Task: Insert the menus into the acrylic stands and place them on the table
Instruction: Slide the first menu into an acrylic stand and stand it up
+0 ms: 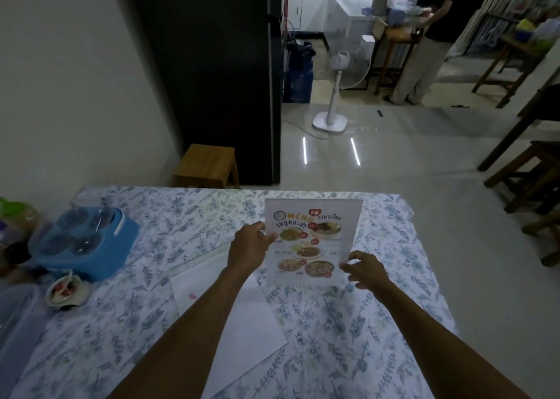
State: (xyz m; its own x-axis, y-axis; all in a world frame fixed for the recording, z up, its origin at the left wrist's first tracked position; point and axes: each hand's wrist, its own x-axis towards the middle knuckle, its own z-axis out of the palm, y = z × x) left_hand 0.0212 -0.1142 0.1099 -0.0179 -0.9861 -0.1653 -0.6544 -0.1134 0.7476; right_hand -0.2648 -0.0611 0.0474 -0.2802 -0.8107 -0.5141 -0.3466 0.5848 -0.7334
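A printed menu (pixel 315 235) with food photos stands upright inside a clear acrylic stand on the floral tablecloth (pixel 378 307), right of the middle. My left hand (pixel 250 247) pinches the stand's left edge, thumb on the front. At the lower right corner my right hand (pixel 365 269) rests with its fingers curled around the edge. A white sheet (pixel 233 313), blank side up, lies flat on the cloth under my left forearm. Along that sheet's far edge a clear flat panel (pixel 200 260) shows faintly.
A blue caddy with clear cups (pixel 88 241) and a small sauce dish (pixel 63 289) sit at the table's left. A plastic box (pixel 15 316) is at the near left edge. Beyond the table stand a wooden stool (pixel 207 165), a dark cabinet (pixel 212 65), a white fan (pixel 333 95) and a person (pixel 424 50).
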